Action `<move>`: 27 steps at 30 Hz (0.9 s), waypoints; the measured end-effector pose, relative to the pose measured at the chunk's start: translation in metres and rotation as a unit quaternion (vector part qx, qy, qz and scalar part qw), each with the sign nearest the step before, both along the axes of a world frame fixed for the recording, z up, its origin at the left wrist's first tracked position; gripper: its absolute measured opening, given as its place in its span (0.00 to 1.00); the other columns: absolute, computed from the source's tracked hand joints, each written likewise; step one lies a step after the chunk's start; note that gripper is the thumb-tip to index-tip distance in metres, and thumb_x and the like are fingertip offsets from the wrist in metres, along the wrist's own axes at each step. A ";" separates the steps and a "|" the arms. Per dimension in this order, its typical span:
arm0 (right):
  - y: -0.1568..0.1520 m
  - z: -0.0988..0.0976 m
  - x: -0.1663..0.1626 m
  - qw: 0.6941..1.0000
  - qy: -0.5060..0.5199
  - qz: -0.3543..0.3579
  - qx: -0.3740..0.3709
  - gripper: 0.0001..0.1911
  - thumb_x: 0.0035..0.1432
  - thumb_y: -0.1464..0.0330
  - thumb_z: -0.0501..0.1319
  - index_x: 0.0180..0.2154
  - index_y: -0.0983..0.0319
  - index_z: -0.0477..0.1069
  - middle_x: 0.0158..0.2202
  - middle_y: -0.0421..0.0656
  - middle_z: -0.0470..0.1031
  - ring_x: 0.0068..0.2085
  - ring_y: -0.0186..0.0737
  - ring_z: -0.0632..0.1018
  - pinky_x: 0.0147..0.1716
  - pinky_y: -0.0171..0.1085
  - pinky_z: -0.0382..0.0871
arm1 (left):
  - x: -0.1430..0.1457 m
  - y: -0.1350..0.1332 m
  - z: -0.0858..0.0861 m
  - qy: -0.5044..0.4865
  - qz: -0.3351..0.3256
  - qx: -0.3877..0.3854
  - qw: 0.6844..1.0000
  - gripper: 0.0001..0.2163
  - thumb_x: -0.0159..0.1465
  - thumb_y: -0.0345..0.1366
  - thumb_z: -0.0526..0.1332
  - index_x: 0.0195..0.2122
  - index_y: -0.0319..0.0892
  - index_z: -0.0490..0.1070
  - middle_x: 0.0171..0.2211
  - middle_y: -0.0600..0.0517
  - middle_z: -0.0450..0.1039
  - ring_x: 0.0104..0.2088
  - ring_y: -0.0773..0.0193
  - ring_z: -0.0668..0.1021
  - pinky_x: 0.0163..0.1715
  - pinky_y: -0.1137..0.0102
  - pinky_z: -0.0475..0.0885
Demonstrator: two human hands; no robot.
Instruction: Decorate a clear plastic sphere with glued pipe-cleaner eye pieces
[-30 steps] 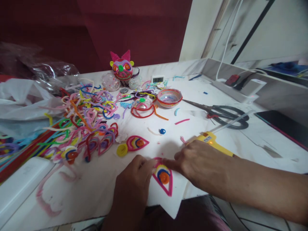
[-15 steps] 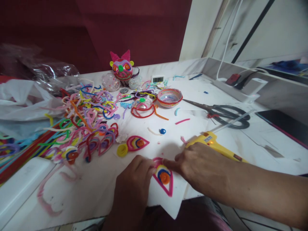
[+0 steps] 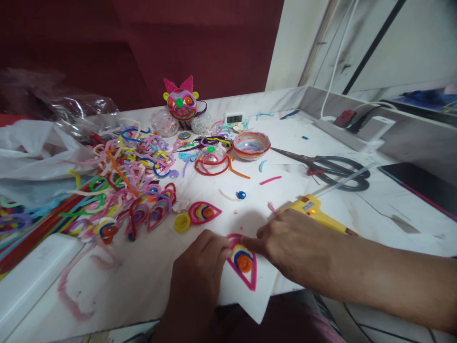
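An eye-shaped piece of pipe cleaners [image 3: 244,263], with a pink outline, yellow and blue bands and an orange coil, lies on white paper [image 3: 260,300] near the table's front edge. Its left side is pinched by my left hand [image 3: 200,267], whose thumb and fingertips meet at the pink rim. From the right, my right hand [image 3: 285,236] presses its index finger on the upper part of the piece, the other fingers curled in. A similar pipe-cleaner eye [image 3: 205,212] lies just beyond, touching a yellow coil [image 3: 182,222]. A yellow glue gun [image 3: 324,216] rests behind my right hand.
Black-handled scissors [image 3: 328,169] and a phone [image 3: 421,186] lie at right. A colourful bowl [image 3: 252,145] and a decorated animal head [image 3: 181,102] stand farther back. Tangled pipe cleaners [image 3: 139,152] fill the left. A power strip [image 3: 352,133] sits by the right ledge.
Both hands stay at the eye-shaped piece, with barely any movement. The right hand and forearm have shifted very slightly; the view has moved a little.
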State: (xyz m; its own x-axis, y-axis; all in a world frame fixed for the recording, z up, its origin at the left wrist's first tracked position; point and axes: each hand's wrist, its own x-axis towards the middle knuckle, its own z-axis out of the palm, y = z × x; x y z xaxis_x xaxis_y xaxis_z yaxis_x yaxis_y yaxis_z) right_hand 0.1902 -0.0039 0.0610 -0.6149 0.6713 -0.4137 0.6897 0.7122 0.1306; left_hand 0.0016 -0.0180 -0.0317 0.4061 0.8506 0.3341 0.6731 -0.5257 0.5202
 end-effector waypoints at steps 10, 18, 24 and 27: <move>0.001 -0.006 0.001 1.000 0.023 -0.014 -0.003 0.12 0.58 0.78 0.59 0.39 0.62 0.78 0.24 0.46 0.77 0.29 0.43 0.79 0.23 0.36 0.58 | 0.000 -0.005 -0.003 0.028 -0.006 0.068 0.997 0.09 0.68 0.30 0.54 0.37 0.44 0.74 0.32 0.53 0.74 0.31 0.69 0.78 0.38 0.74 0.75; -0.004 -0.008 0.002 0.998 0.063 -0.001 0.025 0.05 0.55 0.73 0.64 0.35 0.63 0.78 0.24 0.47 0.77 0.30 0.45 0.79 0.27 0.37 0.64 | 0.000 -0.016 -0.002 0.089 0.004 0.119 0.989 0.10 0.68 0.29 0.53 0.42 0.43 0.73 0.31 0.53 0.73 0.29 0.68 0.77 0.32 0.75 0.74; -0.006 -0.008 0.000 0.999 0.043 0.014 0.030 0.11 0.55 0.72 0.64 0.42 0.63 0.77 0.23 0.46 0.77 0.28 0.43 0.79 0.23 0.35 0.60 | 0.004 -0.033 -0.008 0.100 0.040 0.158 0.981 0.11 0.68 0.29 0.54 0.50 0.40 0.68 0.36 0.49 0.72 0.35 0.64 0.77 0.35 0.72 0.73; -0.008 -0.012 -0.001 0.997 0.062 0.010 0.035 0.09 0.54 0.71 0.65 0.39 0.64 0.77 0.22 0.45 0.76 0.26 0.42 0.78 0.22 0.34 0.59 | 0.006 -0.036 -0.010 0.117 0.041 0.171 0.977 0.09 0.68 0.29 0.54 0.48 0.40 0.69 0.35 0.49 0.72 0.34 0.64 0.76 0.34 0.70 0.74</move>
